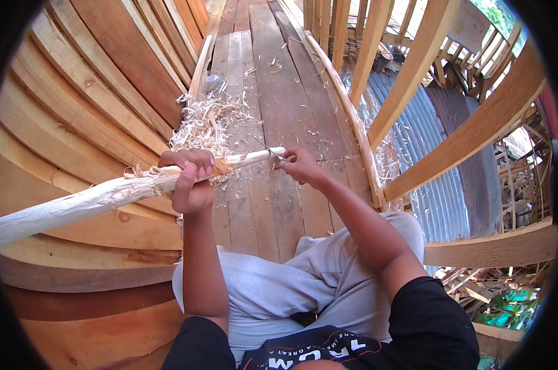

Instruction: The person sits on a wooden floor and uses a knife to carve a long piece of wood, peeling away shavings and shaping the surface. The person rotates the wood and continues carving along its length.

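A long pale wooden pole [81, 208], its bark stripped, slants from the left edge up to the middle of the floor. My left hand [191, 179] is wrapped round it, close to a rougher, orange-tinged stretch. Beyond that hand the pole narrows to a whittled end. My right hand [300, 166] is closed on a small knife [269, 150], whose thin blade lies across the narrowed end. The fingers hide most of the knife's handle. Curled wood shavings [208, 126] are heaped on the boards just past my left hand, and some cling to the pole.
I sit with legs folded on a plank floor [279, 209]. A wall of wooden boards [94, 80] rises at the left. To the right, upright wooden posts [408, 71] line the floor's edge, with corrugated metal sheets [442, 179] lower down outside. A small round object [214, 82] stands by the shavings.
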